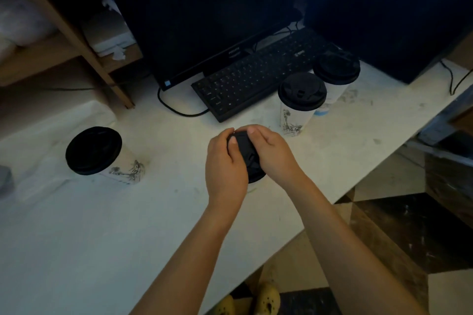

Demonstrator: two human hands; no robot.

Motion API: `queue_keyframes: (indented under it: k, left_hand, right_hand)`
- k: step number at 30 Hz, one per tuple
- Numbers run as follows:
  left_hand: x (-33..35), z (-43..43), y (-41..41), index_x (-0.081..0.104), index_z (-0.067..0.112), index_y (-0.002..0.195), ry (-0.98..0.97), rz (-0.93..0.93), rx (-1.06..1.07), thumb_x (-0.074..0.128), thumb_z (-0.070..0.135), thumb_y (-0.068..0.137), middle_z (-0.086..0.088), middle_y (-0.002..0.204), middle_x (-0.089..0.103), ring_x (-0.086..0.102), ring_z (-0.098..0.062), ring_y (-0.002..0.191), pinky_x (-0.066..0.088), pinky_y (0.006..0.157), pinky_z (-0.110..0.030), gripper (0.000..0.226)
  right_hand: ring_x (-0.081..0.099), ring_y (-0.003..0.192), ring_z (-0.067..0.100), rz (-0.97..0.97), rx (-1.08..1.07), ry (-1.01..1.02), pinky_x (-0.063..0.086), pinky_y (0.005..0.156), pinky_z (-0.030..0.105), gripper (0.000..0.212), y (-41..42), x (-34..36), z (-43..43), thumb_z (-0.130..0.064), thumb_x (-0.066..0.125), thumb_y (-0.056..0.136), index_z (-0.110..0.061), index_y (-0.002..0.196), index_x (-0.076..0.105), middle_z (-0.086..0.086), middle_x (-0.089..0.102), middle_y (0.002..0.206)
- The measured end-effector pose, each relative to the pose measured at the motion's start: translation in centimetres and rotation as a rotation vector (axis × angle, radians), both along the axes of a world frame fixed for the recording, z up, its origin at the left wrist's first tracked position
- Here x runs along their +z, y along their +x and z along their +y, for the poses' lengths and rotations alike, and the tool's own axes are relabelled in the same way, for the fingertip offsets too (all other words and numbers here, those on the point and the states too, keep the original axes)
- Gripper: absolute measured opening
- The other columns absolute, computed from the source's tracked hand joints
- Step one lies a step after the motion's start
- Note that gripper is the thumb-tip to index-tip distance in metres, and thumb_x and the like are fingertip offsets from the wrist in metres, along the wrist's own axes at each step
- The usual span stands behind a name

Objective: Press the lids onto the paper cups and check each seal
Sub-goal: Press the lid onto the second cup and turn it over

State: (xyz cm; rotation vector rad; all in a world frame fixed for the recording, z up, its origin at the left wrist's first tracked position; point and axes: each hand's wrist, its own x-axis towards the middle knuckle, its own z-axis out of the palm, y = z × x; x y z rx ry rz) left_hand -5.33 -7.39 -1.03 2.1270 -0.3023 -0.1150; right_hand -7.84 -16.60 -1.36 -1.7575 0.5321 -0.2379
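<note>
Both hands, left (pixel 225 161) and right (pixel 271 151), clamp a black lid (pixel 243 153), hiding the cup beneath

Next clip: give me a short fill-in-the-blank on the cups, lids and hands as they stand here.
1. Both hands, left hand and right hand, press on a ____ lid.
2. Counting the cup under the hands, ____ cups show on the table.
3. The two right-side cups stand beside the ____.
4. Every cup in view wears a ____.

Missing: black; four; keyboard; lid
</note>
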Motion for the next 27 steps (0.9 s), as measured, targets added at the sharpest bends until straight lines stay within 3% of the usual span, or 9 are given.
queue_keyframes:
  k: [5, 9, 12, 15, 18, 20, 22, 24, 27]
  left_hand:
    - [-0.5, -0.1, 0.2, 0.056, 0.017, 0.120, -0.003, -0.066, -0.013, 0.034, 0.018, 0.100, 0.005, 0.114, 0.054, 0.048, 0.004, 0.085, 0.031, 0.072, 0.006, 0.030]
    - [0.2, 0.3, 0.2, 0.055, 0.017, 0.122, 0.050, -0.047, -0.054, 0.033, 0.021, 0.100, 0.001, 0.119, 0.056, 0.048, -0.002, 0.094, 0.031, 0.073, 0.005, 0.031]
    - [1.0, 0.6, 1.2, 0.047, 0.017, 0.132, 0.161, 0.026, -0.192, 0.029, 0.029, 0.101, -0.005, 0.130, 0.054, 0.051, -0.016, 0.115, 0.038, 0.086, -0.014, 0.038]
    - [2.4, 0.9, 2.2, 0.032, 0.021, 0.145, 0.380, -0.005, -0.266, 0.023, 0.044, 0.099, -0.008, 0.148, 0.039, 0.034, -0.026, 0.136, 0.031, 0.109, -0.040, 0.052]
    - [3.6, -0.4, 2.1, 0.032, 0.023, 0.145, 0.516, -0.245, -0.343, 0.022, 0.047, 0.098, -0.004, 0.155, 0.028, 0.019, -0.023, 0.144, 0.017, 0.117, -0.043, 0.054]
    - [3.4, -1.7, 1.8, 0.032, 0.023, 0.145, 0.628, -0.326, -0.463, 0.023, 0.048, 0.098, -0.002, 0.156, 0.026, 0.016, -0.019, 0.145, 0.012, 0.118, -0.044, 0.055]
    - [2.7, -2.4, 1.4, 0.037, 0.023, 0.142, 0.735, -0.367, -0.528, 0.027, 0.047, 0.097, 0.000, 0.152, 0.034, 0.024, -0.017, 0.142, 0.017, 0.115, -0.042, 0.052]
    - [2.3, -2.5, 1.4, 0.044, 0.023, 0.136, 0.753, -0.370, -0.525, 0.032, 0.041, 0.096, 0.004, 0.143, 0.043, 0.033, -0.015, 0.133, 0.024, 0.105, -0.039, 0.045]
    - [2.1, -2.6, 1.5, 0.051, 0.018, 0.123, 0.755, -0.386, -0.516, 0.034, 0.033, 0.095, 0.003, 0.126, 0.050, 0.041, -0.016, 0.120, 0.029, 0.095, -0.038, 0.036]
  right_hand:
    - [0.061, 0.093, 0.011, -0.082, -0.039, 0.097, 0.047, 0.084, 0.024, 0.030, 0.5, -1.1, -0.1, -0.020, 0.037, 0.101, -0.017, 0.101, 0.067, -0.002, 0.067, 0.096]
    - [0.061, 0.095, 0.012, -0.092, -0.053, 0.087, 0.047, 0.087, 0.028, 0.031, 0.1, -0.6, 0.4, -0.022, 0.037, 0.101, -0.015, 0.102, 0.068, -0.003, 0.067, 0.097]
    - [0.058, 0.109, 0.009, -0.067, -0.034, 0.260, 0.043, 0.097, 0.027, 0.033, -0.6, -0.2, -0.1, -0.031, 0.034, 0.101, -0.023, 0.114, 0.064, -0.005, 0.065, 0.114]
    - [0.054, 0.120, 0.006, -0.167, -0.054, 0.512, 0.038, 0.107, 0.030, 0.031, -2.7, -1.8, -1.3, -0.023, 0.033, 0.102, -0.030, 0.125, 0.053, -0.006, 0.061, 0.126]
    - [0.042, 0.128, -0.005, -0.154, 0.115, 0.360, 0.028, 0.113, 0.027, 0.053, -5.4, -5.0, -1.6, -0.005, 0.044, 0.091, -0.028, 0.137, 0.036, -0.018, 0.046, 0.137]
    - [0.032, 0.135, -0.003, -0.107, 0.290, 0.186, 0.026, 0.112, 0.020, 0.068, -5.9, -6.7, -1.0, -0.012, 0.058, 0.087, -0.028, 0.143, 0.022, -0.018, 0.031, 0.146]
    - [0.027, 0.139, 0.006, -0.077, 0.338, 0.127, 0.028, 0.114, 0.024, 0.087, -5.3, -7.7, -0.6, -0.017, 0.072, 0.082, -0.026, 0.147, 0.016, -0.010, 0.024, 0.153]
    - [0.029, 0.137, 0.006, -0.083, 0.306, 0.100, 0.030, 0.112, 0.027, 0.097, -4.0, -8.0, -0.2, -0.022, 0.081, 0.074, -0.029, 0.145, 0.015, -0.010, 0.026, 0.150]
    - [0.044, 0.119, -0.001, -0.104, 0.257, 0.107, 0.040, 0.096, 0.014, 0.101, -2.6, -8.3, -0.1, -0.022, 0.085, 0.068, -0.027, 0.143, 0.018, -0.010, 0.041, 0.136]
